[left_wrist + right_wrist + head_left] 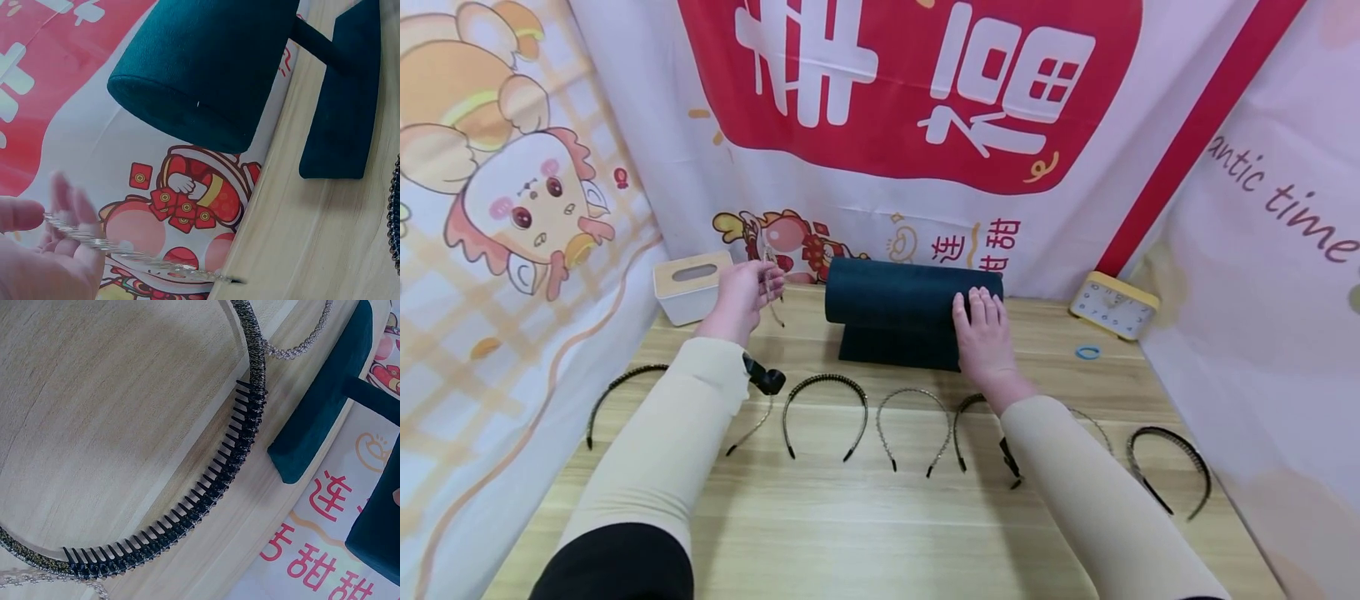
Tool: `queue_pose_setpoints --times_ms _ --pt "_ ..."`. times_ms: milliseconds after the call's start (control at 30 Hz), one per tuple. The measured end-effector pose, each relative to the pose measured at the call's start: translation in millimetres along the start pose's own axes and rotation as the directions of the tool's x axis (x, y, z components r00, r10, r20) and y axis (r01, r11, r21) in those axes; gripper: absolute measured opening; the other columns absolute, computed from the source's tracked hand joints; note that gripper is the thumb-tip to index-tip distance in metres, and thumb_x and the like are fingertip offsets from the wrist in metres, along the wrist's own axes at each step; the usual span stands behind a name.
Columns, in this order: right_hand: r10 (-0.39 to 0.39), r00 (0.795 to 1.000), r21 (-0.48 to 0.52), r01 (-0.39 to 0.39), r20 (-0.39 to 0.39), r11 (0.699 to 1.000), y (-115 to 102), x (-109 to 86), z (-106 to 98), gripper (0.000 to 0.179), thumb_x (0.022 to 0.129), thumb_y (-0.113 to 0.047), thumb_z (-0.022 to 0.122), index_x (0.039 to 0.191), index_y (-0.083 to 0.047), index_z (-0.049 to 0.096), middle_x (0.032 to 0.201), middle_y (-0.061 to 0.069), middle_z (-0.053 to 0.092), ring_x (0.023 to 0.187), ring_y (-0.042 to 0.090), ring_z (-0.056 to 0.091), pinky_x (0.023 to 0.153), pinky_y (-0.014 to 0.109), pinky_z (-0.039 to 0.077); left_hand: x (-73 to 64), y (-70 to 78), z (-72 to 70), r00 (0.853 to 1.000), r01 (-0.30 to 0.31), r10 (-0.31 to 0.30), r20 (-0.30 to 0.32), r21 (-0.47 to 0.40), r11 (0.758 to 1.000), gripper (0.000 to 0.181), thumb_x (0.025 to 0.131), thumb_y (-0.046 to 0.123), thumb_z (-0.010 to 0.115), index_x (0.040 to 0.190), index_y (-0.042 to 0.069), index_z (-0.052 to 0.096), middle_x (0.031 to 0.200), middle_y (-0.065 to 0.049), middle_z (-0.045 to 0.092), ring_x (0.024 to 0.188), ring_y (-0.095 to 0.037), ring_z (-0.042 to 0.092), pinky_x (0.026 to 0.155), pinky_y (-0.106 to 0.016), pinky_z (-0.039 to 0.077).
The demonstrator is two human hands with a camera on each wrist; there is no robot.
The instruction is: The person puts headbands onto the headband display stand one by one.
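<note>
My left hand (747, 296) is raised beside the left end of a dark green velvet display stand (895, 292). Between its thumb and fingers it pinches a thin, silvery headband (156, 261), one dark tip of which points away from the palm. The stand has a padded horizontal roll on a flat base. On the right part of that roll rests my right hand (985, 337), fingers laid out over the top. A black toothed headband (206, 494) lies below the right wrist. Just the edge of a right fingertip shows in the right wrist view.
Several headbands, including a toothed one (823, 378) and a beaded one (913, 392), lie in a row across the wooden table (865, 542). A tissue box (688, 300) stands at back left. A yellow-framed clock (1116, 306) and blue ring (1087, 352) are at back right. Printed cloths surround the table.
</note>
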State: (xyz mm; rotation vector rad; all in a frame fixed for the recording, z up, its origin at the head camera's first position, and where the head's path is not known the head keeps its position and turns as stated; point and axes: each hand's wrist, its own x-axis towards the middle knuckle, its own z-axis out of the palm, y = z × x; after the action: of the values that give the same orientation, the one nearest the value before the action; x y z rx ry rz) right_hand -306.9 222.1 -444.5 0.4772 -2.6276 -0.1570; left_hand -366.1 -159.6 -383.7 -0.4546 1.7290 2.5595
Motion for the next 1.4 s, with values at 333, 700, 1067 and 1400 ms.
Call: queue_pose_setpoints --times_ms 333,700,1067,1400 --pt "0.006 1.0 0.0 -0.006 0.015 1.0 -1.8 1.4 0.7 0.081 0.076 -0.006 0.079 0.144 0.002 0.034 0.144 0.03 0.031 0.136 0.046 0.026 0.117 0.053 0.012 0.5 -4.0 5.4 0.992 0.011 0.0 -0.13 0.078 0.997 0.028 0.106 0.03 0.043 0.101 0.009 0.062 0.058 0.005 0.044 0.044 -0.006 0.037 0.042 -0.019 0.035" --pt "0.022 1.0 0.018 -0.022 0.016 1.0 -1.9 1.2 1.9 0.08 0.078 -0.004 0.077 0.145 0.002 0.034 0.145 0.03 0.03 0.137 0.046 0.025 0.118 0.051 0.008 -0.6 -4.0 13.8 0.992 0.128 -0.128 0.0 0.032 0.991 0.02 0.104 0.009 0.042 0.1 0.004 0.061 0.069 0.001 0.055 0.055 -0.007 0.048 0.047 -0.017 0.04" --pt "0.036 0.996 0.065 -0.03 -0.086 0.997 -1.1 0.4 4.5 0.064 0.096 -0.037 0.065 0.142 0.0 0.041 0.142 0.028 0.036 0.134 0.043 0.031 0.115 0.052 0.02 -8.7 -5.8 26.8 0.991 0.076 -0.087 0.101 0.108 0.991 0.018 0.104 0.014 0.051 0.115 0.004 0.062 0.08 -0.003 0.065 0.068 -0.012 0.06 0.069 -0.026 0.055" --pt "0.044 0.997 0.056 -0.041 -0.06 0.998 -2.5 1.9 2.3 0.064 0.097 -0.038 0.064 0.143 0.0 0.041 0.143 0.028 0.035 0.135 0.043 0.03 0.116 0.052 0.018 -13.9 -1.0 39.9 0.986 -0.028 0.009 0.166 0.112 0.993 0.037 0.103 0.007 0.05 0.139 -0.001 0.051 0.091 -0.011 0.066 0.073 -0.014 0.067 0.096 -0.043 0.05"
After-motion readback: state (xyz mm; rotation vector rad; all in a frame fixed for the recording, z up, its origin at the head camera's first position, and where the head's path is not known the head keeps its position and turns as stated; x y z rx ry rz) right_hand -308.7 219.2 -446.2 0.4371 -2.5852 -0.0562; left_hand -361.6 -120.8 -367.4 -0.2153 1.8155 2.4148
